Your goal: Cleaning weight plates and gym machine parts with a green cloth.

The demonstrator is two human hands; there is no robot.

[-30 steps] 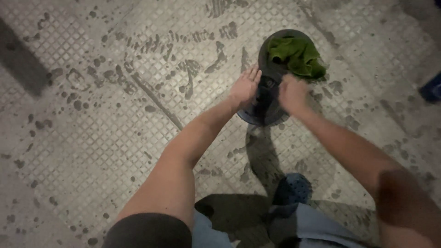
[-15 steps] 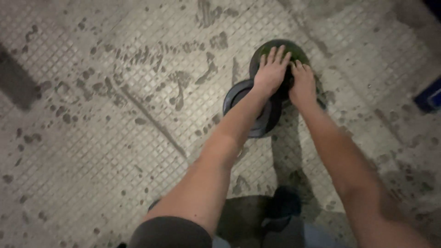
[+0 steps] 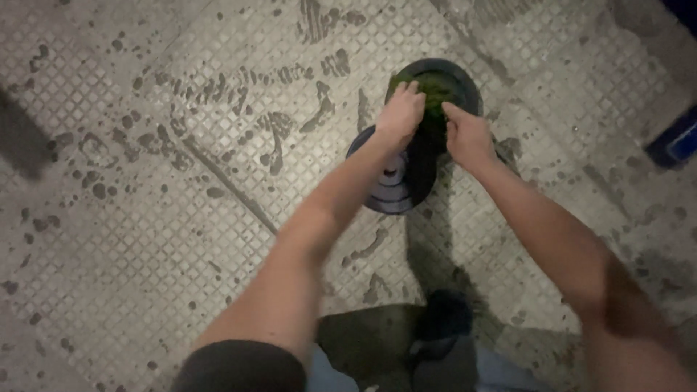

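Note:
A black round pot (image 3: 465,78) stands on a wet patterned floor and holds a mass of green leaves (image 3: 438,88). My left hand (image 3: 401,112) presses down on the leaves at the pot's near left rim. My right hand (image 3: 468,134) pushes on the leaves from the near right, fingers curled in. A round dark lid or plate (image 3: 392,181) lies on the floor just in front of the pot, partly under my left wrist.
The floor (image 3: 145,218) is grey textured tile with dark wet blotches and a diagonal groove. A blue object (image 3: 679,141) sits at the right edge. My dark shoe (image 3: 443,323) shows at the bottom middle.
Both hands went from the pot's near side onto its top and now press into the green leaves. The view has shifted slightly, with the pot higher in the picture.

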